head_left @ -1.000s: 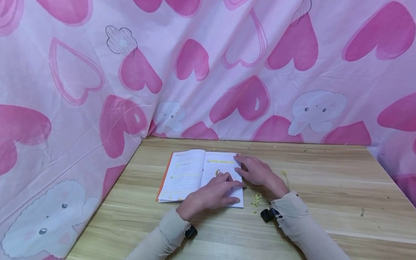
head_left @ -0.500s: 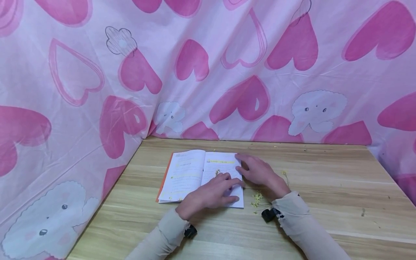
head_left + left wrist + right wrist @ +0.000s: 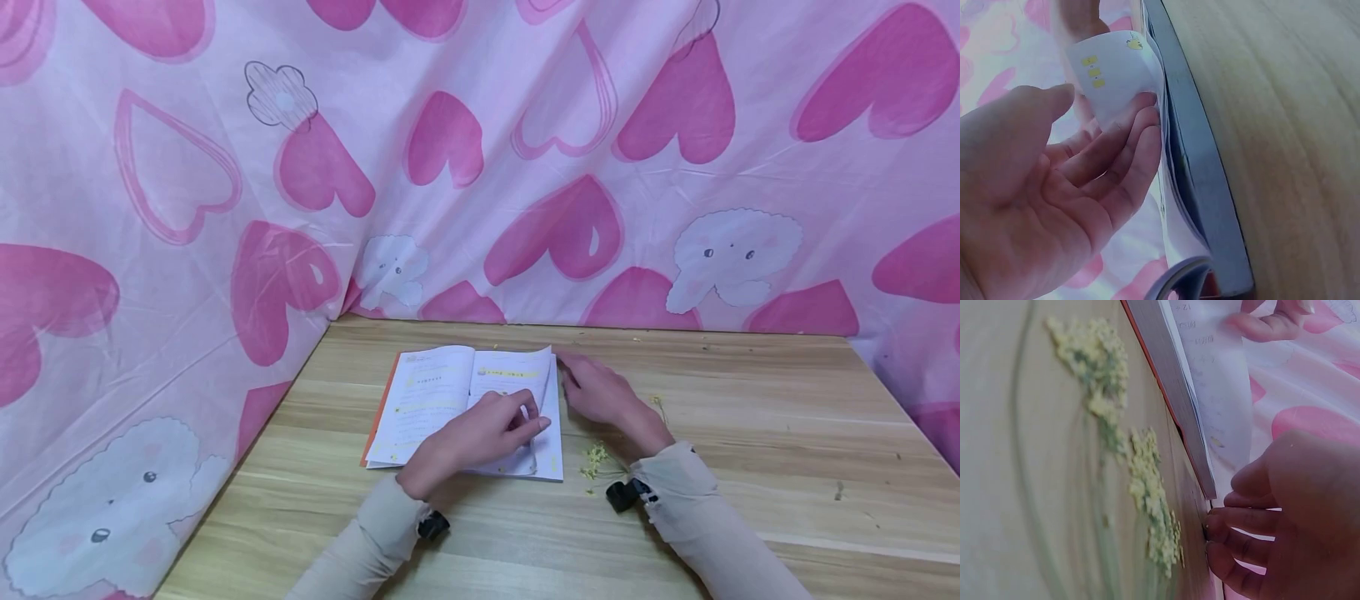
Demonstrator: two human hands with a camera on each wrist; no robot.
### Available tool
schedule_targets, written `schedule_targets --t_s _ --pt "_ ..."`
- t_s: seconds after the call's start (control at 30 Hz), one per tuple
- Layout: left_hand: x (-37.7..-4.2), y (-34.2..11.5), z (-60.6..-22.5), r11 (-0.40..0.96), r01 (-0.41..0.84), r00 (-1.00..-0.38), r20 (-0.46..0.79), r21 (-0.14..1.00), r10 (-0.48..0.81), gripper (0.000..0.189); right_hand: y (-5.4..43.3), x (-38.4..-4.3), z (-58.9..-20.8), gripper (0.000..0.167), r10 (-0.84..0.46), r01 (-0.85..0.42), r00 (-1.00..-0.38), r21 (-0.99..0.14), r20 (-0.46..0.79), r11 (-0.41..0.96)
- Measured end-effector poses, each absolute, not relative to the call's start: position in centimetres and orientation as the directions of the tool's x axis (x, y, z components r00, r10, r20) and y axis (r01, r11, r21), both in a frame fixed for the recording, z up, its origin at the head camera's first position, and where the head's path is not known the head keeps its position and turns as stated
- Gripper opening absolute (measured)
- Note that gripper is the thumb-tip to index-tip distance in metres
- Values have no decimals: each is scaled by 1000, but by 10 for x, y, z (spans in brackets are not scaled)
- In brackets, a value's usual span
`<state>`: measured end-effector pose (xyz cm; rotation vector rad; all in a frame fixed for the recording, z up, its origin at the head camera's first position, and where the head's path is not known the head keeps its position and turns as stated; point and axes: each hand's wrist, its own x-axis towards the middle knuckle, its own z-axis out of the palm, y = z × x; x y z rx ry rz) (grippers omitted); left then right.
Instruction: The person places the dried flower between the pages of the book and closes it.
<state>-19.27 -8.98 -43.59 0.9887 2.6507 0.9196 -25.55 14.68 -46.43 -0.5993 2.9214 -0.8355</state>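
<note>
A book point(image 3: 431, 400) with an orange cover edge lies spread on the wooden table. Its right-hand page point(image 3: 1113, 69) is partly raised and bowed, with the far corner standing up. Over the right side of the book, my left hand point(image 3: 483, 429) touches the raised page with loosely bent fingers point(image 3: 1138, 156); its thumb stays apart from the paper. My right hand point(image 3: 603, 392) rests beside the book's far right corner, and its relaxed fingers point(image 3: 1241, 522) come down by the table with no page between them. Part of the right page is hidden behind the left hand.
Sprigs of small yellow flowers point(image 3: 596, 460) lie on the table point(image 3: 757, 433) right of the book, by the right wrist. Another small sprig point(image 3: 657, 404) is farther back. A pink heart-patterned cloth point(image 3: 450, 217) hangs behind and along the left.
The right page's edge has risen from the book. My left hand has lifted and shifted slightly left, its fingers bending more. My right hand has moved off the page to the right.
</note>
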Motion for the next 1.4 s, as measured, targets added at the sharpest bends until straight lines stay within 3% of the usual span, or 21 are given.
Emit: schedule_targets --t_s 0.17,0.4,0.7,0.97,1.4 --pt "-194 -92 -435 589 526 -767 44 613 640 12 147 -256 -464 58 -400 -368 -915 -534 60 761" --pt "-197 -96 -432 617 545 -767 40 568 641 41 148 -255 -464 61 -461 -429 -885 -515 72 742" --pt "-205 -98 -436 613 479 -840 125 628 528 20 146 -255 -463 55 -472 -417 -881 -500 19 759" --pt "-210 -107 -433 586 446 -849 114 676 515 38 145 -254 -463 55 -455 -387 -891 -508 -10 769" --pt "-218 -119 -418 495 471 -878 332 730 346 24 146 -255 -464 57 -442 -372 -897 -509 -19 777"
